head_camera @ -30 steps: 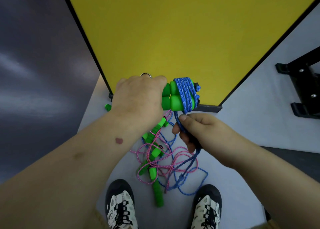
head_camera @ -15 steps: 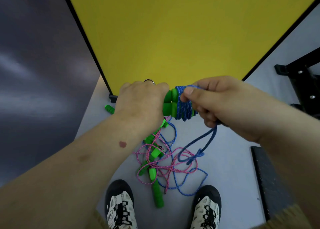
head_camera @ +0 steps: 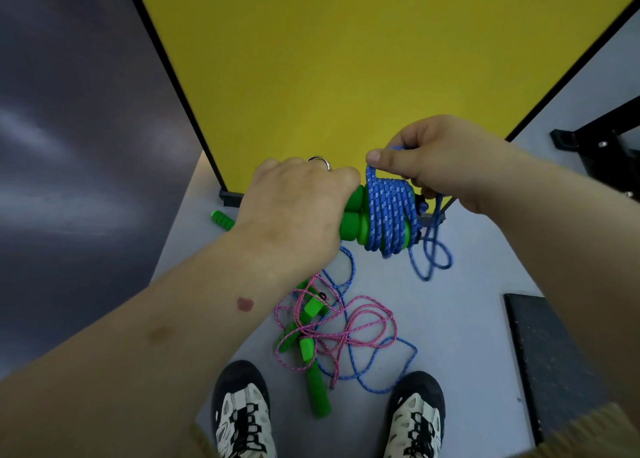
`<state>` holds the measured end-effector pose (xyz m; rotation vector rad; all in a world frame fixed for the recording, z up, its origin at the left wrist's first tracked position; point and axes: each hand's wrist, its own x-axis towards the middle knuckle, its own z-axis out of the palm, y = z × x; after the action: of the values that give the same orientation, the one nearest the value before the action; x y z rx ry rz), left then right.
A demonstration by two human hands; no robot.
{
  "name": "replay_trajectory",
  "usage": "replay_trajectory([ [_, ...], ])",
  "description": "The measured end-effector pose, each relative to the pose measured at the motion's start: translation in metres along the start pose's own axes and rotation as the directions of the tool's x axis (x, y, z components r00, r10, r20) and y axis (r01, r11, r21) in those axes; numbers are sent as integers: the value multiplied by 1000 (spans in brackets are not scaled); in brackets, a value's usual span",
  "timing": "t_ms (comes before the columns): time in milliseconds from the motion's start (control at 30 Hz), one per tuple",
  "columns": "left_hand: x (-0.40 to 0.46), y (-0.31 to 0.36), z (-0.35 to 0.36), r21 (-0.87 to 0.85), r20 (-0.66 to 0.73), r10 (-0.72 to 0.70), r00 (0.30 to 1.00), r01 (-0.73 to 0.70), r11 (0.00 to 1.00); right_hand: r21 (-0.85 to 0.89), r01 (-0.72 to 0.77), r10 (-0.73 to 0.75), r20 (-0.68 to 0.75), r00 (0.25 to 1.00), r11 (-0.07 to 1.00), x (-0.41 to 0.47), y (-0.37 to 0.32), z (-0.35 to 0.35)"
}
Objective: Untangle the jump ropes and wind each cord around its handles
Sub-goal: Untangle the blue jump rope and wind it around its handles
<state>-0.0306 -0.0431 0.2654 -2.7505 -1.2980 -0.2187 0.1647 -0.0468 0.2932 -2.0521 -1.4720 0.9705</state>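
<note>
My left hand [head_camera: 294, 208] grips two green handles [head_camera: 355, 222] held side by side, with a blue cord [head_camera: 389, 212] wound around them in several turns. My right hand [head_camera: 446, 163] pinches that blue cord just above the coil, and a short loose loop of it [head_camera: 431, 253] dangles below to the right. On the floor between my shoes lies a tangle of pink cord [head_camera: 346, 329], another blue cord [head_camera: 381, 381] and green handles [head_camera: 317, 388].
A yellow panel [head_camera: 346, 59] with a black frame stands right in front. A loose green handle [head_camera: 221, 219] lies by the panel's foot. A dark mat [head_camera: 550, 360] lies at right, a black metal stand [head_camera: 602, 146] at far right. My two shoes [head_camera: 242, 412] flank the tangle.
My right hand has carried the blue cord up and over the handles, adding a turn. The loose tail is shorter and has lifted off the floor pile.
</note>
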Motion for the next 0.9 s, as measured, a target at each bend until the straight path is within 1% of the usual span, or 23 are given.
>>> replay_trajectory([
  [67,1,-1,-1,-4,-29,-2,1000,2,1000,65,-59,56,47,997,996,3,7,2],
  [133,1,-2,-1,1,-60,-13,998,13,1000,154,-76,58,115,992,985,2,15,6],
  [167,2,-3,-1,3,-70,-21,997,21,1000,157,-73,51,139,989,985,-1,20,8],
  [200,2,-4,-2,3,-74,-27,997,27,1000,134,-77,57,144,988,988,-4,25,11],
  [267,2,-5,-1,-7,-63,-43,997,42,999,26,-74,70,128,989,997,-14,31,21],
  [300,2,-7,0,-22,-54,-54,997,52,998,21,-73,69,130,989,997,-19,33,28],
  [433,5,-11,1,-80,-21,-85,996,83,993,157,-74,46,172,984,985,-37,42,61],
  [567,5,-11,3,-43,-16,-104,994,103,994,227,-69,21,208,978,971,-62,39,80],
  [633,5,-12,5,-27,-12,-107,994,107,994,251,-59,7,201,980,966,-74,33,81],
  [733,4,-12,6,-22,9,-113,994,114,993,228,-24,-21,194,981,973,-89,18,75],
  [833,2,-7,5,-8,33,-120,992,121,993,110,51,-71,190,979,993,-99,0,63],
  [900,1,-3,2,8,38,-111,993,111,994,48,75,-82,185,979,996,-100,-13,52],
])
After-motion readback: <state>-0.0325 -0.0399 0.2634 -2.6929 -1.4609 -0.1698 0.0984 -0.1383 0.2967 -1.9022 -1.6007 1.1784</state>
